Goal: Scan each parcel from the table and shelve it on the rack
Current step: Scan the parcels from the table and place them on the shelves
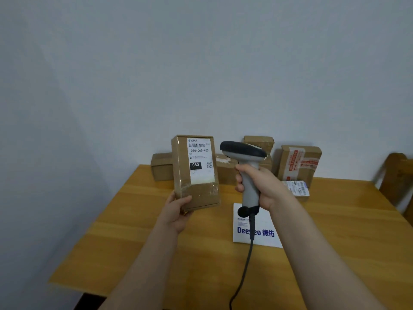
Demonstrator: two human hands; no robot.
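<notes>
My left hand (178,208) grips the parcel (195,172) by its lower corner, upright above the table (156,231), label facing me. My right hand (260,189) is wrapped round the scanner (247,166) handle, just beside the parcel.

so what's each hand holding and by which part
The left hand grips the labelled parcel by its lower left corner; the right hand grips the scanner by its handle.
</notes>
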